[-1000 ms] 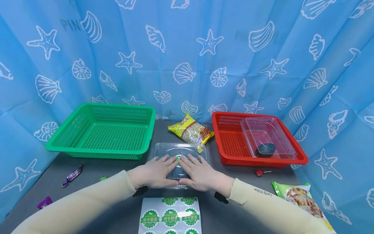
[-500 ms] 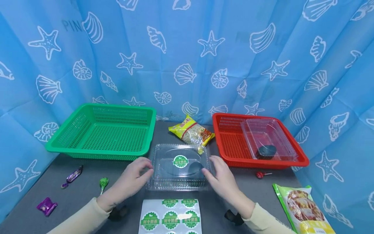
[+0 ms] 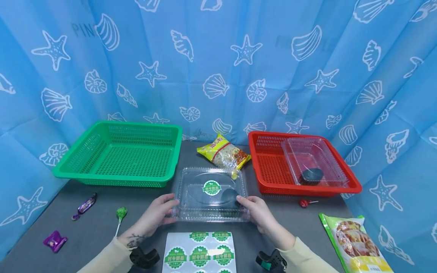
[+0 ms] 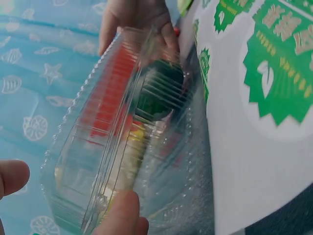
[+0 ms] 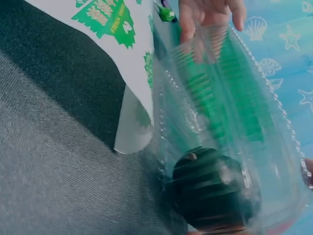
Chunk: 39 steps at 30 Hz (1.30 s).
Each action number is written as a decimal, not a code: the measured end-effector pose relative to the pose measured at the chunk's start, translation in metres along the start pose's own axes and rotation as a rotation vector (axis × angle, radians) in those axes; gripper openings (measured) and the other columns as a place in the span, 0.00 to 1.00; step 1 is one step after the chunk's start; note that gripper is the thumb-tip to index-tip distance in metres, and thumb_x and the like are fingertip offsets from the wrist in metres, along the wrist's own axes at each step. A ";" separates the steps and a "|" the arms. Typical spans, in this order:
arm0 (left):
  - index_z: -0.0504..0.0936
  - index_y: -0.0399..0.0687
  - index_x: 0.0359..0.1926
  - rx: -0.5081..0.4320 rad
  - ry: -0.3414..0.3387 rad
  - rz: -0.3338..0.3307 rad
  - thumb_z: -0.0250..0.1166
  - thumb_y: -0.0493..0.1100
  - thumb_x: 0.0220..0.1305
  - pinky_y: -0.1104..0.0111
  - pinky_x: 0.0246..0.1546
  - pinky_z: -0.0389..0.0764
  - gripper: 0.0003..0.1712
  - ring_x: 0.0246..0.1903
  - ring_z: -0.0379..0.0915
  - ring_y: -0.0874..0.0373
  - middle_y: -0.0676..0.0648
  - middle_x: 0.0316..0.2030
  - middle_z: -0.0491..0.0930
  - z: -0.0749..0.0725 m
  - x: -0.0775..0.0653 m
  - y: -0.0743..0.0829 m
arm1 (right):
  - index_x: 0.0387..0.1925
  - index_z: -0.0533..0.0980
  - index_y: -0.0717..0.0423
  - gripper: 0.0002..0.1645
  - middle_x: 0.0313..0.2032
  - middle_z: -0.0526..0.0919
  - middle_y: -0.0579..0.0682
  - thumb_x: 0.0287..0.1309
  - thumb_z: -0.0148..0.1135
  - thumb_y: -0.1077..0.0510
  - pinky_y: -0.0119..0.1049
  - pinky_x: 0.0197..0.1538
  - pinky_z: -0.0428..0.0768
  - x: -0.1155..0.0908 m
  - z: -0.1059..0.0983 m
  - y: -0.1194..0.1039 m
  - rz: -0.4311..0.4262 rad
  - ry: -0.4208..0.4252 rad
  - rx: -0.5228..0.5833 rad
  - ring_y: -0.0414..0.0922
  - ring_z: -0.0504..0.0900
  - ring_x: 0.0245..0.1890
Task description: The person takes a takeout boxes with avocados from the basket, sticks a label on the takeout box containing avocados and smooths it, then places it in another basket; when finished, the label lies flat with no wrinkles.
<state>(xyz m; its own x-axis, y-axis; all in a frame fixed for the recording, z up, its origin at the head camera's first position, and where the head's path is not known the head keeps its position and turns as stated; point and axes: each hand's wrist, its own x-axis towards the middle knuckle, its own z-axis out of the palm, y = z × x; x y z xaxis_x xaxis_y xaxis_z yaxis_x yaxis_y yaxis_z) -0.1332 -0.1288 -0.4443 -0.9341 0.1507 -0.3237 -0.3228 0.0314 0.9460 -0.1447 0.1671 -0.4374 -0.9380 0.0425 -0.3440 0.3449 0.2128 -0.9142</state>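
Note:
A clear plastic clamshell box (image 3: 205, 210), with a round green-and-white sticker (image 3: 212, 187) on its lid, lies in the middle. Inside its right part sits a dark green, rounded item (image 5: 210, 188), its kind blurred by the plastic. My left hand (image 3: 155, 215) grips the box's left end, its thumb against the near side in the left wrist view. At the right end my right hand (image 3: 262, 216) holds it, thumb on the lid's edge and fingers along the side. Below the box lies a sheet of round green stickers (image 3: 199, 254).
Behind stand a green basket (image 3: 117, 178) and a red basket (image 3: 273, 187) holding another clear box (image 3: 307, 151). A yellow food packet (image 3: 223, 153) lies between them. Wrapped candies (image 3: 55, 241), lollipops (image 3: 121, 213) and a green-edged food packet (image 3: 355, 242) lie on the grey table.
Both hands have left the lid, where they lay flat over the sticker, and moved apart to the box's two ends, which they now grip. The sticker has come into view.

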 end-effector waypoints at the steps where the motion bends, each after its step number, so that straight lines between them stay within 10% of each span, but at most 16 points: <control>1: 0.53 0.34 0.60 -0.011 -0.002 0.003 0.54 0.47 0.59 0.60 0.37 0.78 0.34 0.38 0.73 0.52 0.35 0.49 0.65 0.000 0.000 -0.001 | 0.43 0.65 0.66 0.34 0.28 0.71 0.51 0.46 0.61 0.43 0.31 0.25 0.69 0.001 0.001 0.001 0.001 -0.005 0.017 0.38 0.63 0.17; 14: 0.55 0.36 0.58 -0.039 -0.079 -0.005 0.54 0.53 0.58 0.58 0.34 0.79 0.34 0.37 0.73 0.51 0.34 0.49 0.63 -0.001 -0.018 0.006 | 0.35 0.66 0.64 0.20 0.31 0.74 0.56 0.52 0.56 0.50 0.39 0.31 0.79 -0.008 -0.015 -0.017 -0.011 -0.091 -0.064 0.45 0.76 0.27; 22: 0.46 0.43 0.61 -0.111 -0.186 -0.006 0.45 0.60 0.61 0.53 0.35 0.77 0.36 0.41 0.73 0.48 0.30 0.55 0.54 -0.010 -0.032 0.022 | 0.31 0.67 0.60 0.14 0.25 0.75 0.51 0.53 0.55 0.52 0.35 0.25 0.75 -0.002 -0.039 -0.033 -0.102 -0.356 -0.124 0.44 0.75 0.25; 29: 0.41 0.47 0.65 -0.167 -0.444 -0.036 0.37 0.56 0.65 0.50 0.34 0.76 0.34 0.47 0.67 0.43 0.29 0.60 0.45 -0.023 -0.033 0.029 | 0.30 0.67 0.58 0.10 0.27 0.77 0.51 0.53 0.54 0.54 0.43 0.31 0.79 0.017 -0.045 -0.050 -0.158 -0.598 -0.201 0.45 0.77 0.28; 39: 0.47 0.44 0.63 -0.133 -0.556 -0.068 0.49 0.47 0.60 0.54 0.30 0.77 0.33 0.41 0.73 0.46 0.41 0.47 0.70 -0.019 -0.041 0.034 | 0.29 0.68 0.59 0.08 0.24 0.75 0.49 0.50 0.55 0.57 0.37 0.33 0.73 0.031 -0.036 -0.067 -0.209 -0.655 -0.270 0.42 0.71 0.25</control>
<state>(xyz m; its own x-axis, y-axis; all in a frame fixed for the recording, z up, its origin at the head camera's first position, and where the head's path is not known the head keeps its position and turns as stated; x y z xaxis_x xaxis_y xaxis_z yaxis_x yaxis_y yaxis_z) -0.1086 -0.1528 -0.3990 -0.7017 0.6504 -0.2908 -0.4294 -0.0604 0.9011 -0.1978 0.1888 -0.3793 -0.7416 -0.5984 -0.3032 0.0615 0.3894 -0.9190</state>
